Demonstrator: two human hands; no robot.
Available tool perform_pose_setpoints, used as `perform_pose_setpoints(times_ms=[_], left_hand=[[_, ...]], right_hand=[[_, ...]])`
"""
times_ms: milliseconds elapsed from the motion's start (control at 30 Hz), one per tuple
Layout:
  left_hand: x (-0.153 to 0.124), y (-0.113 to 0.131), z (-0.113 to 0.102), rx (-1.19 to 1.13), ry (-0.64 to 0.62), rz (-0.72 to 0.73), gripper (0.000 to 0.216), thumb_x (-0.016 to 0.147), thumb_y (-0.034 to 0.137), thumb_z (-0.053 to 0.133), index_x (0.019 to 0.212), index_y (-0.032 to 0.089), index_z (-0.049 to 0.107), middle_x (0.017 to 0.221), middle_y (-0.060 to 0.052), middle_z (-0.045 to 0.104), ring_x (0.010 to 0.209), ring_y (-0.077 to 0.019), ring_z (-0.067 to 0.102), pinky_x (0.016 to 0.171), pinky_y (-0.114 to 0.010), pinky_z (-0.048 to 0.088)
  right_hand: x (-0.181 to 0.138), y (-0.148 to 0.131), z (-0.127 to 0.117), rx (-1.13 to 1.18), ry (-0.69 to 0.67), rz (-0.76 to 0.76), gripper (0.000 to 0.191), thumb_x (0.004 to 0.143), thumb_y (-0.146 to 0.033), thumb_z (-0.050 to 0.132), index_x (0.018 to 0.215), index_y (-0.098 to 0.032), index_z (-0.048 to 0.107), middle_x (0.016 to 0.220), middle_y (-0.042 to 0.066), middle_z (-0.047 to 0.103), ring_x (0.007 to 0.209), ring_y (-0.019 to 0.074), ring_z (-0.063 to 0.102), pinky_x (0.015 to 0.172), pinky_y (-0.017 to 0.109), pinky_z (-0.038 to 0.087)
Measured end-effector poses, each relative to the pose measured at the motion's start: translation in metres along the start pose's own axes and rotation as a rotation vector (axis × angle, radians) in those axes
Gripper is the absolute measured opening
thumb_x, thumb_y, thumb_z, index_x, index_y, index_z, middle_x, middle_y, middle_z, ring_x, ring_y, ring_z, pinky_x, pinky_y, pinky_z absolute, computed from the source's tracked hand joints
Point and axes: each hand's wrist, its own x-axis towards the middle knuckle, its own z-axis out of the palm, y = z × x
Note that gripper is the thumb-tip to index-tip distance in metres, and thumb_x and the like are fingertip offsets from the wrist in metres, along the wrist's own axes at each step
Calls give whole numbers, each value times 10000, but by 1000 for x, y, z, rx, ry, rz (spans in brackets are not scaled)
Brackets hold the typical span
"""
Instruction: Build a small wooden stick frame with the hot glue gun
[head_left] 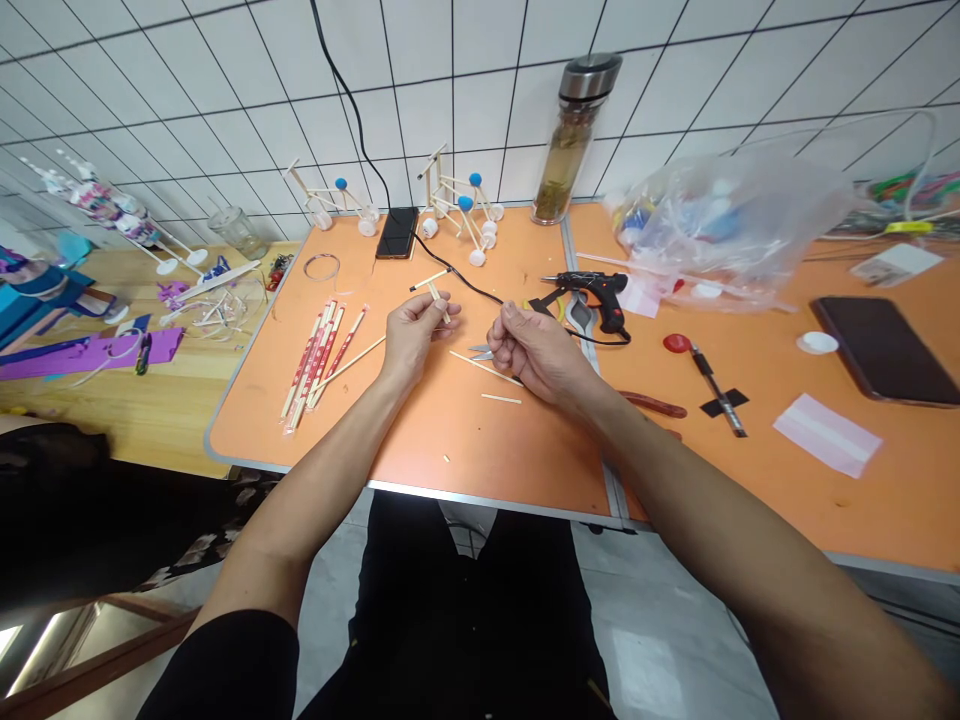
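Note:
My left hand [412,340] is closed around a small joined piece of pale wooden sticks [433,281] with dark ends. My right hand [538,350] is curled in a pinch a short way to the right; whatever may be in its fingers is hidden. Silver scissors [480,352] poke out beside the right hand, partly covered by it. A thin stick [480,366] and a shorter cut stick [501,399] lie below on the orange table [480,460]. Left of my left hand are several chopsticks in red-printed wrappers [322,360], with one bare chopstick [349,366] slanting from them.
Stick models with blue balls [465,203] and a phone [397,233] stand near the tiled wall. A black glue gun [596,290], its cable, a tea bottle [562,150], a plastic bag [720,220], a pen [718,390] and another phone [885,345] occupy the right.

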Motion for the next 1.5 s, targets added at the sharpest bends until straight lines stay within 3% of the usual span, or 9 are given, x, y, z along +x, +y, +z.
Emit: perform_pose_setpoints(times_ms=[300,500,700,933,1033,1300,1500], left_hand=[[-1,1,0,1,-2,12,253,931,398,872,1078,199,819,998,-68,863,770,-145,792,755,-255,618],[-1,1,1,-13,-3,13,218,946,367,855,1074,195,822,985,-66,859,755,-142,787,747,-257,620],[0,1,0,-1,7,3,282,919,411,890,1086,195,822,1002,-71,863,774,-149,799,755,-260,626],[-3,2,1,-61,-50,-64,273,910,420,902,1052,200,827,1061,-78,873,803,-156,825,767,-253,649],[-7,4,3,-86,-124,-122,335,877,473,933,1052,205,831,1163,-99,871,905,-188,849,810,-269,664],[-16,11,8,-152,-321,-81,364,807,530,976,967,226,858,1206,-108,868,1127,-261,828,976,-369,668],[-23,16,13,-94,-383,-83,341,842,560,934,929,237,863,1284,-104,854,1081,-249,825,892,-341,677]], right_hand=[[-1,4,0,2,2,15,527,637,-494,1067,905,-188,731,853,3,733,697,88,609,626,210,511],[-1,1,2,-8,32,9,307,689,-305,914,905,-195,725,778,-31,680,633,76,560,592,210,481],[1,4,-1,-88,68,-1,319,731,-365,896,956,-203,740,735,-48,620,586,83,516,530,221,419],[0,5,-4,-269,97,-93,443,812,-584,942,840,-209,708,748,-8,672,616,101,537,567,233,458],[-1,8,-6,-284,100,-75,465,819,-612,946,894,-207,728,805,5,708,660,109,586,608,234,502],[-1,12,-1,34,-43,141,467,847,-597,956,948,-190,750,894,35,755,678,99,614,602,213,536],[-1,13,-2,204,-188,242,362,947,-537,898,1039,-206,784,931,29,781,712,102,653,643,192,576]])
